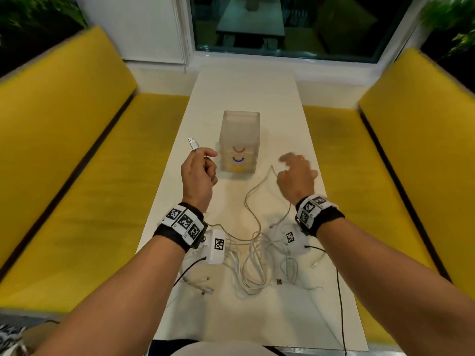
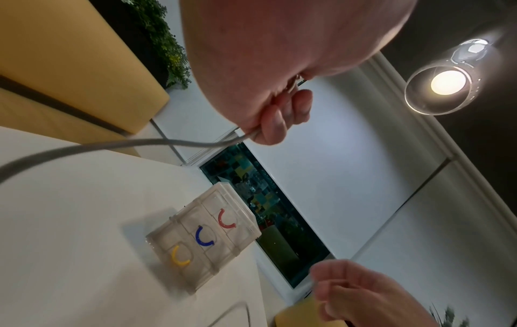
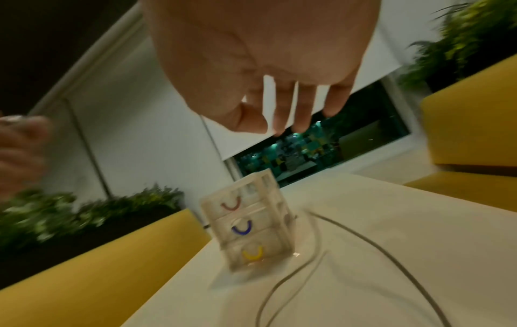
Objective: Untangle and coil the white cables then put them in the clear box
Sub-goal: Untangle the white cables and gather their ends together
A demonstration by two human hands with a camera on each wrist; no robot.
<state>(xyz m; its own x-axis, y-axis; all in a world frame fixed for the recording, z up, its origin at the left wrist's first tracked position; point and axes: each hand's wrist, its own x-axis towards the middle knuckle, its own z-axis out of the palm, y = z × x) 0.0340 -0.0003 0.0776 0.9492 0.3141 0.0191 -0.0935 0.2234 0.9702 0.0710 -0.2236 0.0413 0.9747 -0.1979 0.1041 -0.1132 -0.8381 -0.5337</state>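
Observation:
My left hand (image 1: pixel 203 156) is raised left of the clear box (image 1: pixel 239 142) and pinches a white cable just behind its USB plug (image 1: pixel 193 143). In the left wrist view the fingers (image 2: pixel 275 124) curl round that cable (image 2: pixel 112 147), which runs off to the left. My right hand (image 1: pixel 289 164) hovers right of the box with fingers (image 3: pixel 296 110) spread and nothing in them. A loop of cable (image 1: pixel 267 183) lies just beside and below it. The tangle of white cables (image 1: pixel 252 263) lies near the table's front, between my wrists.
The clear box (image 2: pixel 204 234) has three drawers with red, blue and yellow handles. Two white adapters (image 1: pixel 217 246) (image 1: pixel 293 240) sit in the tangle. A black cable (image 1: pixel 339 291) runs off the table's front right. Yellow benches (image 1: pixel 77 176) flank the narrow white table (image 1: pixel 246 86).

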